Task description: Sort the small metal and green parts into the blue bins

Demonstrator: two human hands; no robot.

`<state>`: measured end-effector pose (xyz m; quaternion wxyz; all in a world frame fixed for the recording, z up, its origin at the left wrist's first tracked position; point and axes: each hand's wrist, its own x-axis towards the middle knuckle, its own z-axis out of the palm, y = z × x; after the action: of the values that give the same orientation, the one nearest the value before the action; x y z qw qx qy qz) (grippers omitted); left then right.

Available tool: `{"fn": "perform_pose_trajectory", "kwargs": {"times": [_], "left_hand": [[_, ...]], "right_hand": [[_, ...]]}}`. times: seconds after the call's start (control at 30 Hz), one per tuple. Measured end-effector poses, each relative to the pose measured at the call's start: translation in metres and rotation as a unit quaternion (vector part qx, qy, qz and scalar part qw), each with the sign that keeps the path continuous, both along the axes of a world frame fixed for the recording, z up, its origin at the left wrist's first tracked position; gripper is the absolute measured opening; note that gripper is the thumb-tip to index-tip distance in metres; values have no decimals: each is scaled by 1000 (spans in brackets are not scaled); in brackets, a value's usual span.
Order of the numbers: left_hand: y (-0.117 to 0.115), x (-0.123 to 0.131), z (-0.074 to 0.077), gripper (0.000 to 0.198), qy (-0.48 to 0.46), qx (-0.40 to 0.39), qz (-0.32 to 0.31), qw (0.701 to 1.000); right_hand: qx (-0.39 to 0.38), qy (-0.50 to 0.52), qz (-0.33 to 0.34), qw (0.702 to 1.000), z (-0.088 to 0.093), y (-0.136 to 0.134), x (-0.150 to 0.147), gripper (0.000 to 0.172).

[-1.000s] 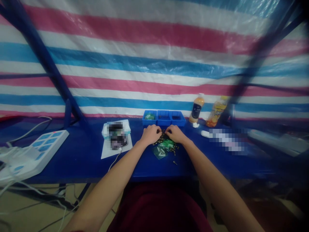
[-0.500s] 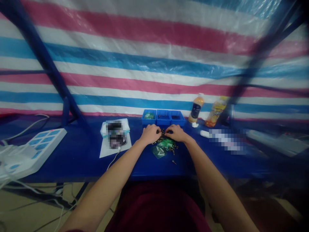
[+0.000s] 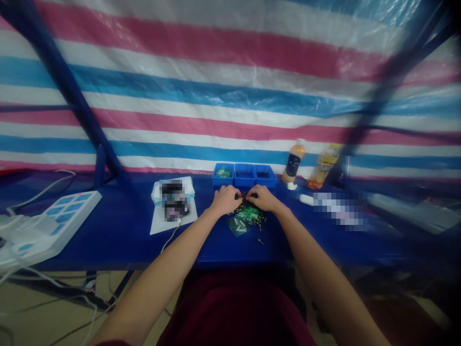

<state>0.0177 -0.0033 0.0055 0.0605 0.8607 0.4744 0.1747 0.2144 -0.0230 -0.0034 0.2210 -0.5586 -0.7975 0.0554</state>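
My left hand and my right hand rest close together on the blue table, both with fingers curled over a heap of small brass-coloured parts and green pieces. The fingertips of both hands pinch at something tiny between them that I cannot make out. A green packet lies just in front of the heap, and one loose small part lies nearer the table's front edge.
Three joined blue bins stand behind the hands. Two bottles stand at the back right. A white paper sheet with a blurred item lies left, a white power strip with cables far left.
Both hands stay over the heap with only slight finger movement; the view has shifted a little.
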Motion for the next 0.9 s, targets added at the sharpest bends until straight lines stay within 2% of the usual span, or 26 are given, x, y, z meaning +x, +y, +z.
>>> {"fn": "perform_pose_trajectory", "kwargs": {"times": [0.17,0.37,0.67,0.9], "left_hand": [[-1,-1,1,24,1,-3,-1,1000],[-2,0,2,22,0,1,3,1000],[-3,0,4,22,-18,13,4,1000],[-3,-1,6,22,-31,13,8,999]], "right_hand": [[22,47,35,998,3,0,-2,17],[26,63,-8,998,6,-2,-2,20],[21,142,-23,989,11,-4,-3,18],[41,142,-64,987,13,-7,-5,29]]}}
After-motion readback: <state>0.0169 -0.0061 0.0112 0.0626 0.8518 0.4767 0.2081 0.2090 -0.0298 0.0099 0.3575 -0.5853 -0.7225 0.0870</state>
